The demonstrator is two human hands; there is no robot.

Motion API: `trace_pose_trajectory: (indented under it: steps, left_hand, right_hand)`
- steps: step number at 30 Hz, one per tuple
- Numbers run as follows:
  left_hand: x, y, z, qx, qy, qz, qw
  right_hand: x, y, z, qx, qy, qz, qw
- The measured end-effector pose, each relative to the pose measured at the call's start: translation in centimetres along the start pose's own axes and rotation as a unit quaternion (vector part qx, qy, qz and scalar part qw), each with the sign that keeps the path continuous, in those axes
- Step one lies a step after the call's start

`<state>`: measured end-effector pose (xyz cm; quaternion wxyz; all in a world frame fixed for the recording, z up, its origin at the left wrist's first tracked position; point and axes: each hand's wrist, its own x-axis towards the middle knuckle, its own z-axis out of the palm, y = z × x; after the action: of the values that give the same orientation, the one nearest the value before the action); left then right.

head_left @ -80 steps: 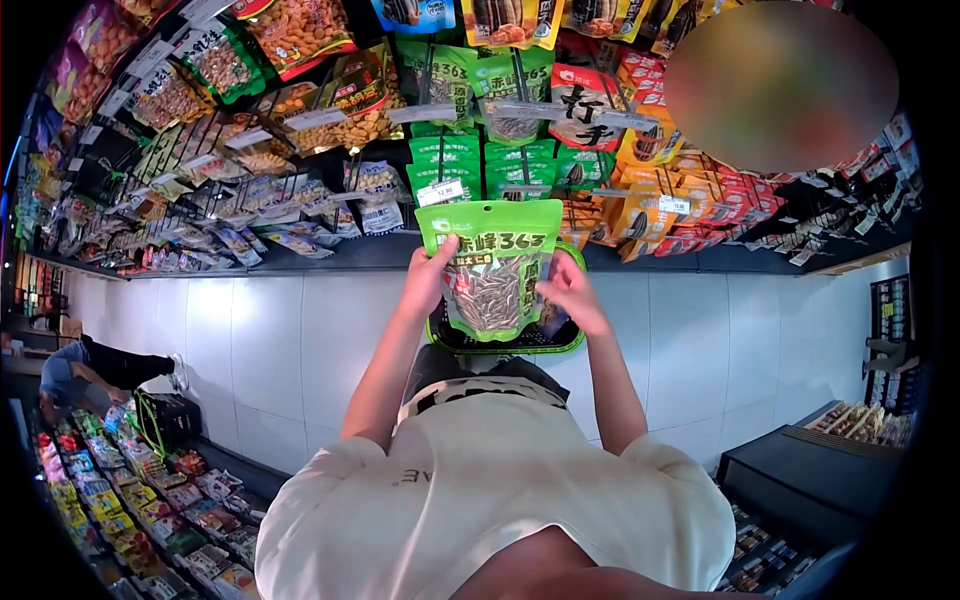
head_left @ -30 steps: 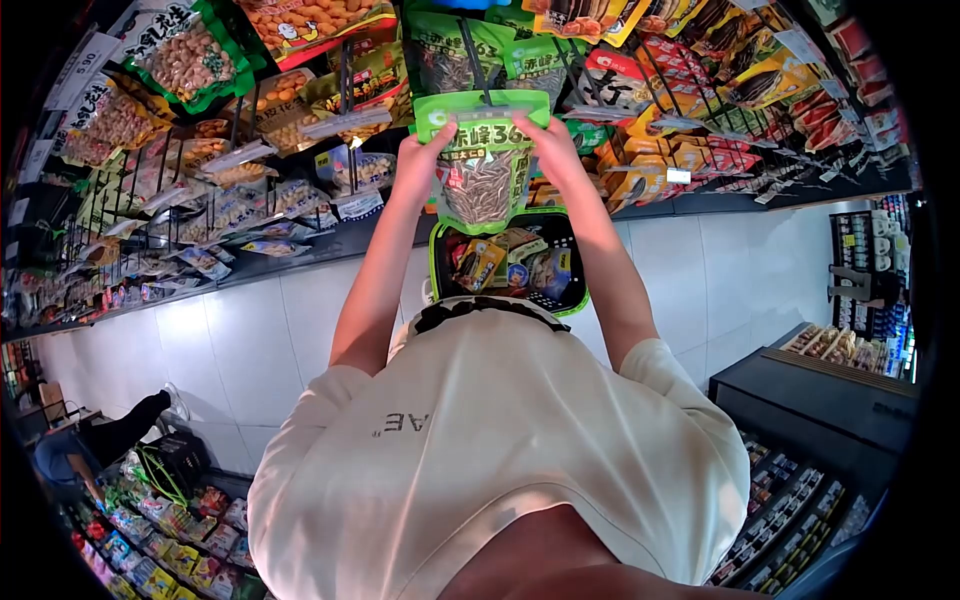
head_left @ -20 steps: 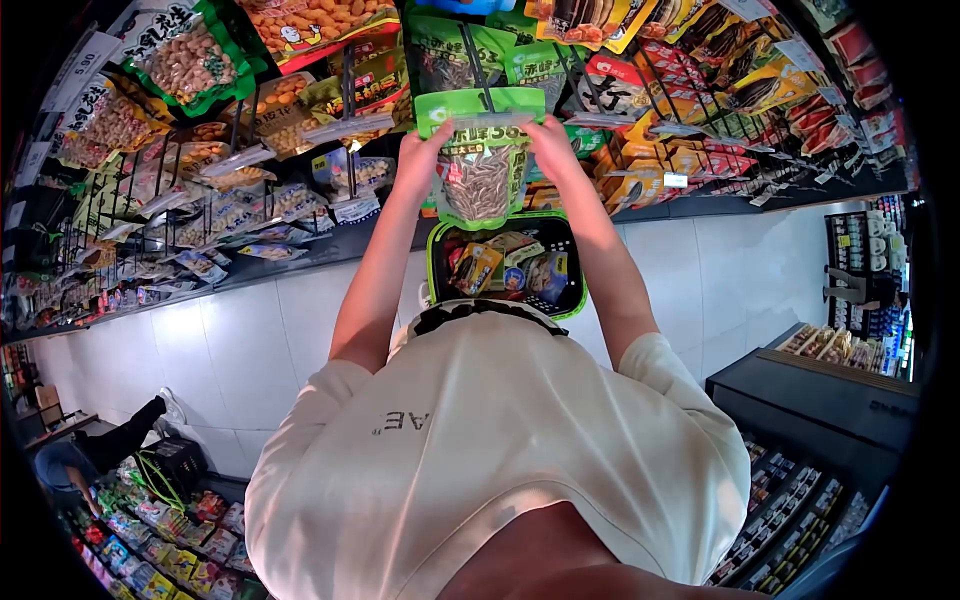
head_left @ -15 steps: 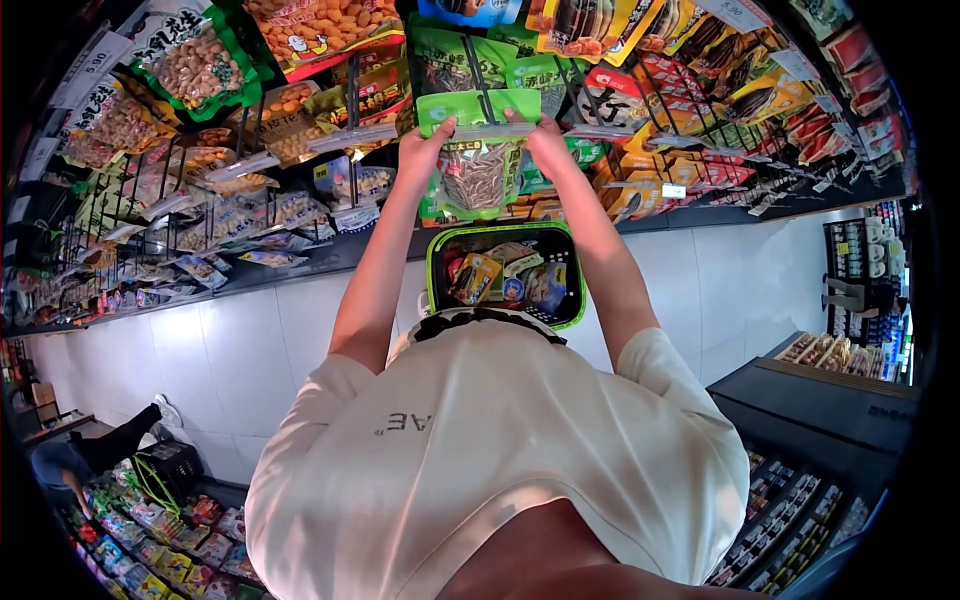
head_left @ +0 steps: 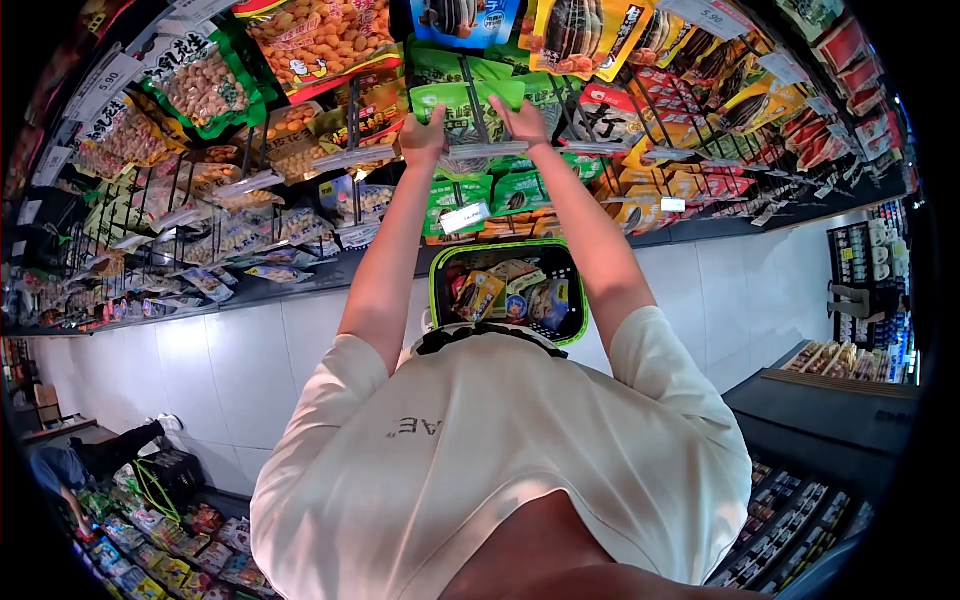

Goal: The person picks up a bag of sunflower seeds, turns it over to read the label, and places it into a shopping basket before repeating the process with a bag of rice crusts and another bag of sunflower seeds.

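Note:
A green bag of sunflower seeds (head_left: 455, 101) hangs among similar green bags on a rack hook. My left hand (head_left: 424, 138) pinches its top left corner, thumb up against the front. At the opposite upper corner, my right hand (head_left: 522, 122) grips the same bag with thumb raised. A clear price-tag strip (head_left: 487, 150) crosses in front of the bag's lower part and hides some of it. Below both arms, a black basket with a green rim (head_left: 436, 290) holds several snack packets, one of them a yellow packet (head_left: 478, 297).
Snack bags hang all around, including an orange peanut bag (head_left: 320, 45), a blue bag (head_left: 463, 22) and a yellow bag (head_left: 580, 38). Metal hooks and tag strips stick out from the rack. Another person (head_left: 60, 470) bends over a display at lower left.
Both hands have pushed the green bag away from me and further back on its hook, behind the price-tag strip. The lower green bags and a white tag now show.

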<state>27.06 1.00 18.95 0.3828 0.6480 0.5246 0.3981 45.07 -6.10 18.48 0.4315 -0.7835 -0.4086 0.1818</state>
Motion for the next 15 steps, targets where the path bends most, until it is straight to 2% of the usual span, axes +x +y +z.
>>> trace_pose_trajectory:
  steps: [1,3,4,5,6,8,10,11,13,14,15]
  left_hand:
    - [0.5,-0.5,0.6,0.048,0.047,0.022,0.997]
    - [0.7,-1.5,1.0,0.052,0.043,0.016,0.998]
    - [0.6,-1.9,0.9,0.085,0.025,-0.001,0.996]
    - [0.4,-2.4,0.8,0.119,0.007,-0.019,0.993]
    - [-0.6,-2.3,-0.1,0.046,-0.053,0.007,0.997]
    - [-2.6,-6.2,0.2,0.111,-0.060,0.011,0.992]
    - [-6.4,-9.6,-1.3,-0.001,-0.110,0.017,0.994]
    - [-8.3,-12.3,-2.1,-0.019,-0.152,-0.028,0.988]
    - [-13.1,-16.6,-4.7,-0.031,-0.198,-0.131,0.971]
    - [-15.7,-18.5,-6.2,0.001,-0.211,-0.138,0.968]
    - [-17.9,-21.1,-7.8,-0.002,-0.249,-0.214,0.945]
  right_hand:
    - [-0.4,-0.5,0.2,0.001,0.001,0.001,1.000]
    - [-1.1,-0.6,0.9,-0.117,0.108,-0.029,0.987]
    - [-1.4,-0.1,1.3,-0.142,0.139,-0.074,0.977]
    - [-1.8,0.4,1.4,-0.142,0.138,-0.071,0.978]
    - [-2.8,0.2,1.1,-0.124,0.172,-0.096,0.972]
    - [-4.9,0.8,0.8,-0.106,0.207,-0.118,0.965]
    - [-8.1,3.3,0.0,0.009,0.058,-0.072,0.996]
    - [-10.7,3.9,-0.2,0.044,0.055,-0.072,0.995]
    - [-16.0,6.5,-1.2,0.038,-0.021,-0.047,0.998]
    - [-17.8,9.9,-1.4,-0.061,-0.098,-0.022,0.993]
    - [-21.1,12.1,-1.3,0.068,-0.051,-0.011,0.996]
